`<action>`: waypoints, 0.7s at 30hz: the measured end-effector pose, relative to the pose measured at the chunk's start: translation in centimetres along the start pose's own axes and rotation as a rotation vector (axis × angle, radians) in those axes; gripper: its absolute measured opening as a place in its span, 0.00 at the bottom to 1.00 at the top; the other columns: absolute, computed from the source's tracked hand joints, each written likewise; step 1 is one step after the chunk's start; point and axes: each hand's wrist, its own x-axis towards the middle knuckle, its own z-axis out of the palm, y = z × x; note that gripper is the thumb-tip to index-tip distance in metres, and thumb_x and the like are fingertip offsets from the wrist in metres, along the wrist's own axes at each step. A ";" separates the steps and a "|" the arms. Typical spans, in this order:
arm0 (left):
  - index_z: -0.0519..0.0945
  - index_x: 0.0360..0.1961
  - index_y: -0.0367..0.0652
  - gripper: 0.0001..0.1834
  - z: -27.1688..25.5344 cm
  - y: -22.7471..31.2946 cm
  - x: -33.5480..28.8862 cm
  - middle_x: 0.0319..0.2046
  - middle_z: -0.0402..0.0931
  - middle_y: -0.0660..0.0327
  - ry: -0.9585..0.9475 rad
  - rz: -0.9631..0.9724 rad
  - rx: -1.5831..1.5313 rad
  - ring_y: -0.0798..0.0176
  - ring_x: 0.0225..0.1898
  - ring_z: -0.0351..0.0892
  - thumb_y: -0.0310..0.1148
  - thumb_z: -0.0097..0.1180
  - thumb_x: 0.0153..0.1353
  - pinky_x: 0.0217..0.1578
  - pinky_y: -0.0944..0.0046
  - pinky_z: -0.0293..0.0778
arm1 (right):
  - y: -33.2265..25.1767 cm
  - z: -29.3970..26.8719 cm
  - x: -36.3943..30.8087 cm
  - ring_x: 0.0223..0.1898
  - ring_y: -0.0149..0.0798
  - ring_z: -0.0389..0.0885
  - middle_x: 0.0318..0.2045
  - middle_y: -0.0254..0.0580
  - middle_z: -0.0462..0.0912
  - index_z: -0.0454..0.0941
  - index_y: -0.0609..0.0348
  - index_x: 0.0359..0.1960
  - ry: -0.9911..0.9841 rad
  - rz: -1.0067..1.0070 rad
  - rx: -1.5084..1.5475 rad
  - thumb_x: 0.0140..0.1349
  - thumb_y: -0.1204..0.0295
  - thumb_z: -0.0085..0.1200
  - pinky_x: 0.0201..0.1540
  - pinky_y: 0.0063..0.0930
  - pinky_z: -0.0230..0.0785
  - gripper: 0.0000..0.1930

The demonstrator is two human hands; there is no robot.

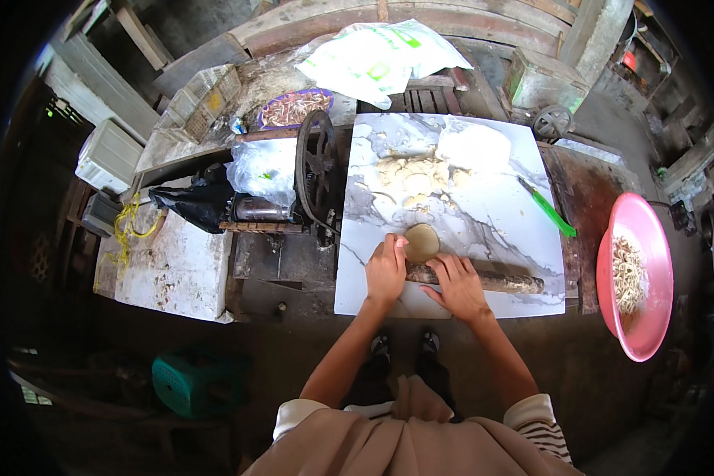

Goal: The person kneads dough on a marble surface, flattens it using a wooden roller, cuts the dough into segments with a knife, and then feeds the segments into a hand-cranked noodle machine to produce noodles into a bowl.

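Note:
A flat round of dough (422, 243) lies on the marble-patterned board in front of me. My left hand (384, 271) is at its left edge, fingertips pinched together on the rim. Just below the dough, a worn wooden rolling pin (504, 280) lies crosswise, its right end reaching toward the board's right side. My right hand (458, 287) rests over the pin's left part, fingers curved across it and thumb on the near side. Farther back on the board are several pale dough pieces (417, 178) and scraps. A green-handled knife (549, 209) lies at the right.
A pink basin (665, 274) of pale strips stands at the right. Left of the board (523, 254) is a machine with a large wheel (316, 170). Behind are a purple-rimmed tray (293, 109), a plastic crate (200, 103) and a white sack (385, 55). A green stool (184, 385) stands lower left.

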 end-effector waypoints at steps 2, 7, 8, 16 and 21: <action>0.70 0.35 0.40 0.13 -0.5 -0.5 0.0 0.20 0.73 0.55 -0.027 0.104 0.067 0.51 0.22 0.74 0.33 0.33 0.67 0.26 0.54 0.67 | 0.6 -0.6 -0.3 0.39 0.44 0.73 0.35 0.41 0.72 0.69 0.56 0.43 -0.036 -0.050 0.037 0.53 0.59 0.55 0.43 0.35 0.64 0.20; 0.70 0.34 0.40 0.07 -1.2 0.2 0.4 0.31 0.73 0.52 -0.070 0.208 -0.010 0.48 0.33 0.73 0.31 0.40 0.64 0.33 0.53 0.69 | 2.6 -2.0 -0.1 0.40 0.47 0.73 0.37 0.42 0.73 0.68 0.55 0.47 -0.151 0.044 0.179 0.51 0.64 0.57 0.44 0.35 0.65 0.21; 0.70 0.34 0.40 0.07 -1.1 0.4 0.3 0.31 0.73 0.52 -0.069 0.206 -0.008 0.48 0.33 0.73 0.31 0.40 0.64 0.33 0.53 0.69 | 2.9 -2.4 0.0 0.41 0.45 0.73 0.38 0.43 0.73 0.68 0.55 0.46 -0.138 0.029 0.185 0.51 0.64 0.57 0.44 0.35 0.64 0.21; 0.68 0.39 0.36 0.07 1.1 1.3 -0.7 0.35 0.69 0.52 0.013 0.146 0.059 0.48 0.40 0.66 0.28 0.40 0.63 0.42 0.56 0.62 | 2.9 -1.9 -0.6 0.49 0.45 0.66 0.43 0.43 0.72 0.71 0.57 0.45 -0.203 0.218 0.252 0.52 0.65 0.56 0.53 0.43 0.55 0.19; 0.65 0.48 0.37 0.15 4.1 2.2 1.5 0.44 0.63 0.52 0.174 -0.043 0.154 0.49 0.49 0.57 0.33 0.40 0.63 0.49 0.51 0.52 | 0.8 2.2 1.5 0.55 0.49 0.59 0.53 0.49 0.63 0.69 0.59 0.47 0.090 0.487 -0.144 0.57 0.58 0.49 0.57 0.56 0.45 0.22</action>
